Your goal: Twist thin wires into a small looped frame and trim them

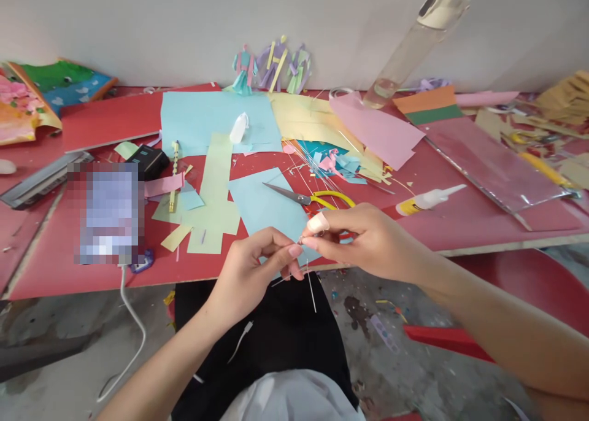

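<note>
Over the table's front edge, my left hand (260, 267) and my right hand (359, 237) meet fingertip to fingertip. Both are closed in a pinch on thin pale wire (312, 292), one end of which hangs below the fingers. The spot where the tips meet is mostly hidden. A pale wrap (318, 223) covers the tip of a right-hand finger. Just behind the hands lie scissors (329, 199) with yellow handles, their blades over a light blue paper sheet (257, 194). Red handles, partly covered by my right hand, show beside them.
Glue bottles (427, 201) (238, 128), loose wires (317, 163) and paper scraps (216, 194) cover the red table (391, 163). Paper figures (243, 71) lean on the wall. A tall water bottle (414, 46) stands behind. At left, a phone (113, 206) trails a white cable (138, 323).
</note>
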Demonstrator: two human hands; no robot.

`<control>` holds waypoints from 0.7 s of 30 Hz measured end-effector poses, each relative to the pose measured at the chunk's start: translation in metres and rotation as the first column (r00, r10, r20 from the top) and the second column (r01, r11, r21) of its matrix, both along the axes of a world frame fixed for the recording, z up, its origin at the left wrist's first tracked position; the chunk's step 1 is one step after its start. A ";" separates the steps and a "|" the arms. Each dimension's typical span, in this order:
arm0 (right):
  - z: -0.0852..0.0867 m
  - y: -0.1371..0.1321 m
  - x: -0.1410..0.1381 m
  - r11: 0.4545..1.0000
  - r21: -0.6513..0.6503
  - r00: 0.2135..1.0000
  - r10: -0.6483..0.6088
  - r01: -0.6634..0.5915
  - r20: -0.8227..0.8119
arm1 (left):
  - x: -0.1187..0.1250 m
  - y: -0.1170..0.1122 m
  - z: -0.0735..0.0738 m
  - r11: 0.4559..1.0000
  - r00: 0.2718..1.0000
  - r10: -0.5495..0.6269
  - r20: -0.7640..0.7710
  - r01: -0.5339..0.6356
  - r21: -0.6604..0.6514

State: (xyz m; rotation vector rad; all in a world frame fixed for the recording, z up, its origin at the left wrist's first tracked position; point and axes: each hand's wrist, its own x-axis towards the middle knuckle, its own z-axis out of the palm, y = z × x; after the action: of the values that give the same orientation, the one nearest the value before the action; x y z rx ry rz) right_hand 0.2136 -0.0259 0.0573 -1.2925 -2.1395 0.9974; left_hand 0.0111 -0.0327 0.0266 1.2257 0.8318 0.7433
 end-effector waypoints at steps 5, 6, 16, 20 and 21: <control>0.003 -0.003 0.000 0.999 0.045 0.999 0.024 -0.025 0.037 | -0.003 -0.001 0.008 0.998 0.992 -0.013 -0.122 0.021 0.066; 0.003 -0.004 0.000 0.997 0.071 0.998 0.028 -0.032 0.055 | -0.003 -0.001 0.009 0.996 0.988 -0.013 -0.154 0.025 0.081; 0.000 -0.005 0.003 0.945 0.293 0.982 0.105 -0.147 0.154 | -0.006 -0.004 0.016 0.968 0.950 0.017 -0.312 0.062 0.243; 0.000 -0.004 0.004 0.945 0.284 0.982 0.130 -0.164 0.137 | -0.008 -0.005 0.016 0.892 0.911 0.093 -0.402 0.103 0.440; 0.000 -0.004 0.004 0.943 0.288 0.982 0.132 -0.166 0.136 | -0.008 -0.005 0.015 0.858 0.897 0.124 -0.425 0.118 0.500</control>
State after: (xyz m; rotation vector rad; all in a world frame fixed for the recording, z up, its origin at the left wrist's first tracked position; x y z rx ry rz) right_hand 0.2178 -0.0301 0.0571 -1.0770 -2.3950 0.6326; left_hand 0.0031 -0.0379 0.0413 1.9327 1.0426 0.7212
